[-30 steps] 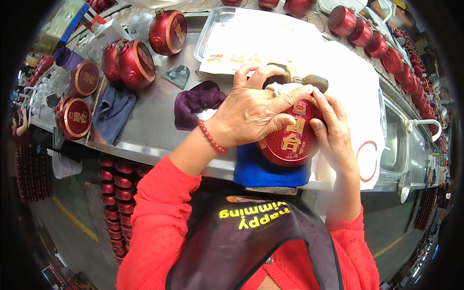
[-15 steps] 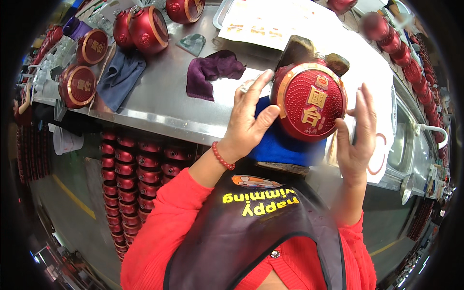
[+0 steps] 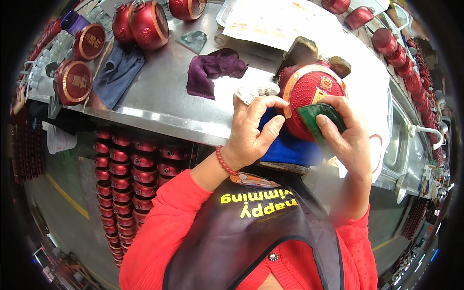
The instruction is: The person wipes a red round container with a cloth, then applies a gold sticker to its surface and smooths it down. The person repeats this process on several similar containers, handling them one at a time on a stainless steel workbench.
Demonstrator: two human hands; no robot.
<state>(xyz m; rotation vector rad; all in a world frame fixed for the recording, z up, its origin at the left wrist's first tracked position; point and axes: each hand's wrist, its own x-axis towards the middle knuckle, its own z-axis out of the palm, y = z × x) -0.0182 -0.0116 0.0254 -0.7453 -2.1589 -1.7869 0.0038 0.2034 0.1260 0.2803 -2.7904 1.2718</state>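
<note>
A round, flat-faced red bottle (image 3: 302,84) with a copper-coloured rim and raised gold characters lies face up on a blue cloth (image 3: 285,147). Dark, worn blocks (image 3: 300,50) brace its far end. My right hand (image 3: 350,135) pinches a flat green scraper (image 3: 319,116) between thumb and fingers, over the lower right of the face, hiding part of the lettering. At the bottle's left edge is my left hand (image 3: 256,125), index finger and thumb apart, the fingertip at the rim. White knitted material (image 3: 258,92) shows around its farther fingers.
A purple cloth (image 3: 212,72) and another green scraper (image 3: 192,42) lie on the metal table (image 3: 159,96). More red bottles (image 3: 150,26) and a grey-blue cloth (image 3: 118,75) are at left. Stacked bottles (image 3: 133,179) stand below the table edge. A sink (image 3: 403,145) is at right.
My right hand has moved left over the bottle's face and now holds the green scraper. My left hand's fingers have bent, and the white knitted material has come into sight.
</note>
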